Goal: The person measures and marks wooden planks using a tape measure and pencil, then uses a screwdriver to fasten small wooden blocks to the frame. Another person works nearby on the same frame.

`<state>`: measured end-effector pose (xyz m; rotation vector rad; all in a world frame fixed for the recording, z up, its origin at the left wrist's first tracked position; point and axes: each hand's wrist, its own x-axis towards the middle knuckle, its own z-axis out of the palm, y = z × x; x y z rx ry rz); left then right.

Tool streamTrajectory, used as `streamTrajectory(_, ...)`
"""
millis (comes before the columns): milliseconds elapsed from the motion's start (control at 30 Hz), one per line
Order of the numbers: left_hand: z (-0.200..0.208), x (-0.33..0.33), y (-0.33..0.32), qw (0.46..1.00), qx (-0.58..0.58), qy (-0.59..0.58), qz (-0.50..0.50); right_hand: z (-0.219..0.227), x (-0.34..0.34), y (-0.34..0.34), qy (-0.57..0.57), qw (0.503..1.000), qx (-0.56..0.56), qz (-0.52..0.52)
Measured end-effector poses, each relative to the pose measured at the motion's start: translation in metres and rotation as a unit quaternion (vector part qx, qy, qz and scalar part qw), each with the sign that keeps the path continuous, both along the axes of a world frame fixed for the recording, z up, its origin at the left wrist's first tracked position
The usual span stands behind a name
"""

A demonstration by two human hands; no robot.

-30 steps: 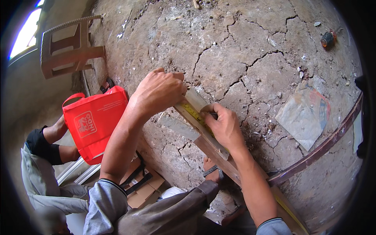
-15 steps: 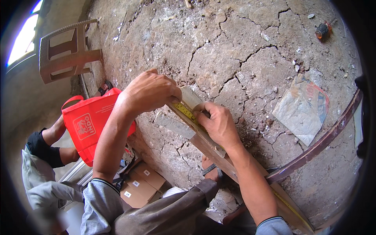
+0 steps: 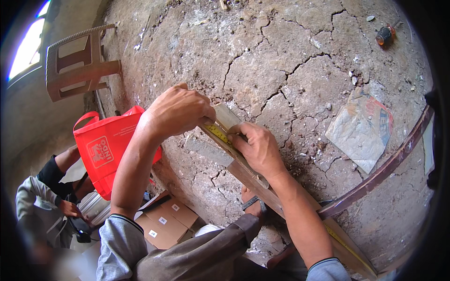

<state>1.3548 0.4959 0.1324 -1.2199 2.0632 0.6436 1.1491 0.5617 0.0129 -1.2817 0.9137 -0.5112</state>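
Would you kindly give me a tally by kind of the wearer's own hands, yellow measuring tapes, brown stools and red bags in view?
Wearer's hands: 2 (left hand, right hand)
Yellow measuring tape: 1, partly hidden
Brown stool: 1
Red bag: 1
Total: 5

My left hand curls its fingers over the end of a yellow measuring tape, laid along a wooden plank. My right hand touches the tape near it, thumb and forefinger bent; I cannot tell whether they grip anything else. Past my right forearm the tape shows again. Around me on cracked ground are a screwdriver and a worn sheet; left of my arm, a red bag, a brown stool and another person's hand.
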Motion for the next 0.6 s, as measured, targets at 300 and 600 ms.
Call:
streamTrajectory(300, -0.001, 0.003, 0.003, 1.0, -0.002, 0.001, 0.005, 0.01, 0.003, -0.001, 0.016, 0.998, -0.062, -0.006)
streamTrajectory(600, -0.002, 0.003, 0.005, 1.0, 0.0, -0.008, -0.003, 0.017, 0.005, 0.0, 0.05, 0.993, -0.106, -0.007)
